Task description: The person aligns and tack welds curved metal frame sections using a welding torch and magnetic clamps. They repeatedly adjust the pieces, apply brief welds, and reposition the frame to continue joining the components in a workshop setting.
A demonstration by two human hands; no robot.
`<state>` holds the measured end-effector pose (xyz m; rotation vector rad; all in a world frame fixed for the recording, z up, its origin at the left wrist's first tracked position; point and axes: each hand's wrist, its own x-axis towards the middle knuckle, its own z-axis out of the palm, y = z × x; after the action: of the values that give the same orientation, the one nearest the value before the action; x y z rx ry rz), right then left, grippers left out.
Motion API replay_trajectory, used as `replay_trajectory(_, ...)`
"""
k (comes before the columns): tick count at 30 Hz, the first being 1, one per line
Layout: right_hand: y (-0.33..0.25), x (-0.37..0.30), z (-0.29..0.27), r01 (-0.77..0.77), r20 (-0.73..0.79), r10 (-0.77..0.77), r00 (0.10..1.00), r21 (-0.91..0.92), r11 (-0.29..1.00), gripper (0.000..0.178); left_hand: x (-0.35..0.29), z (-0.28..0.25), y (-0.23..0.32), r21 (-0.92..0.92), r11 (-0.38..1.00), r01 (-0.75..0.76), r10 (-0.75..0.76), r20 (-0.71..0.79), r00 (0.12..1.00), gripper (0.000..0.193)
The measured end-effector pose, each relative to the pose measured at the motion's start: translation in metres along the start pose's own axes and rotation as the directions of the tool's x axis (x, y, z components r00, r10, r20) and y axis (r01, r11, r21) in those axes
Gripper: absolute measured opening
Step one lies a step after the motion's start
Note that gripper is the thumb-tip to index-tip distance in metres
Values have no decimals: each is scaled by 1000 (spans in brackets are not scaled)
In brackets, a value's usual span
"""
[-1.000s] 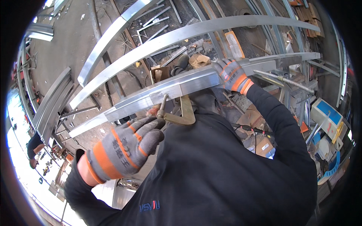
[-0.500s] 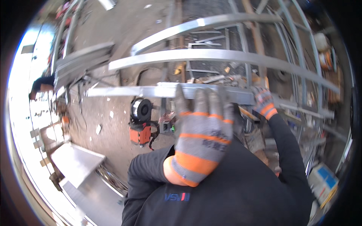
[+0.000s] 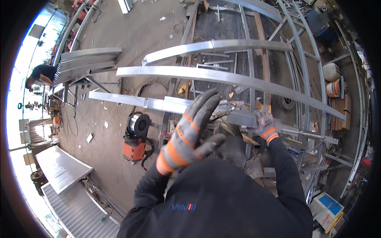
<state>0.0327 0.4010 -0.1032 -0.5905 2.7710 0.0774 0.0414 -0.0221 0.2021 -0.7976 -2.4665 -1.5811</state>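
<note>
My left hand (image 3: 186, 135), in a grey and orange work glove, is raised with its fingers stretched out and thumb apart; it holds nothing. Behind its fingers runs a silvery square metal tube (image 3: 127, 100), nearest of several laid across. On the right end of this piece, my right hand (image 3: 266, 126), gloved the same way, has its fingers bent over the metal. A thin dark tool (image 3: 221, 114) shows just beside my left fingertips, its kind unclear. Farther off lie a long metal tube (image 3: 222, 75) and a shorter one (image 3: 214, 45).
An orange machine (image 3: 133, 148) with a wire spool (image 3: 139, 123) stands on the floor at left. Ribbed metal sheets (image 3: 63, 168) lie lower left. Another person (image 3: 41, 75) bends at the far left. A white and blue box (image 3: 327, 208) sits lower right.
My left hand has turned sideways and shifted left, its thumb now spread away from the fingers. My right hand stays on the metal. The whole view has shifted.
</note>
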Motion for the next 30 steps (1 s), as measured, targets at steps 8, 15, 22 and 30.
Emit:
replay_trajectory(8,-1,-8,-13,6,2,-6,1000,-14,1000,102,26,75,21,599,776,198,-22,-287,958,37)
replay_trajectory(15,-1,-11,-20,-3,63,8,998,-77,997,114,42,57,-4,590,802,-90,275,-232,933,33)
replay_trajectory(22,1,-6,-20,-9,54,12,998,-57,998,118,51,44,-8,574,794,-198,329,-134,935,31)
replay_trajectory(30,6,-3,-7,-34,112,35,993,-3,999,99,87,10,-31,330,757,-564,551,143,823,36)
